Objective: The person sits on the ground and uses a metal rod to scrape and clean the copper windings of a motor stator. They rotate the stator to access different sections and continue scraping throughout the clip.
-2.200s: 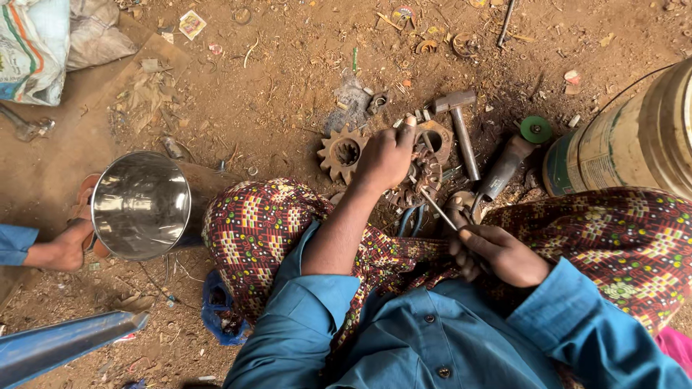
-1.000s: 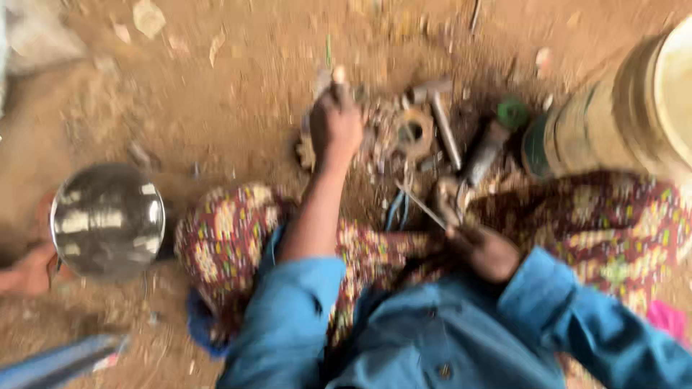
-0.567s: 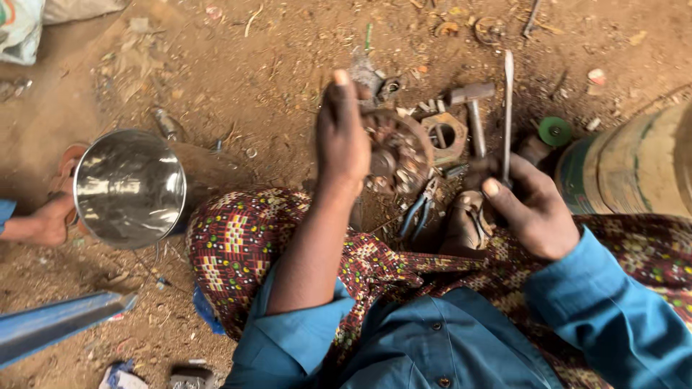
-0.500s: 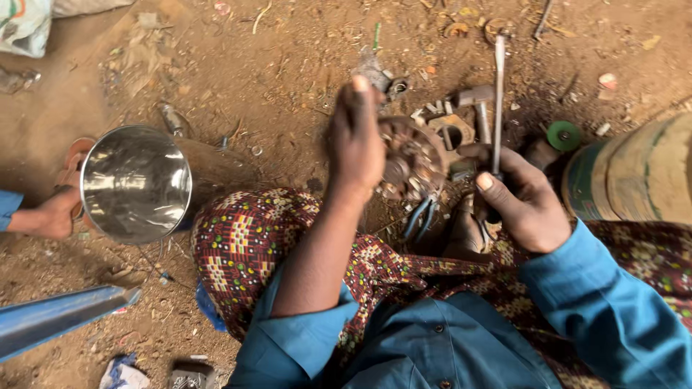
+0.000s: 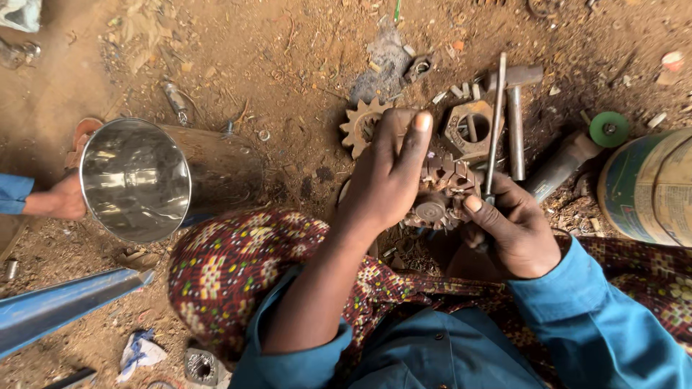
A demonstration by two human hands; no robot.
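Left hand [image 5: 389, 180] steadies a rusty gear assembly [image 5: 441, 202] over the lap, fingers closed on it. Right hand [image 5: 508, 227], at 3 o'clock of the assembly, grips a thin metal rod [image 5: 494, 126] (upright, tip toward 12 o'clock). Beyond: toothed sprocket [image 5: 360, 124], hammer [image 5: 515, 108], steel bucket [image 5: 137, 180] at 9 o'clock.

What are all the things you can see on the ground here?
Rusty gear part: one, brown, under both hands.
Metal rod: one, grey, upright in right hand.
Toothed wheel: one, rusty, on dirt beside left hand.
Big nut: one, rusty, by the rod.
Hammer: one, grey, right of nut.
Green cap: one, far right.
Drum: one, green-tan, right edge.
Steel bucket: one, shiny, left, held by another person's hand.
Blue bar: one, lower left.
Left hand: on gear part.
Right hand: gripping rod.
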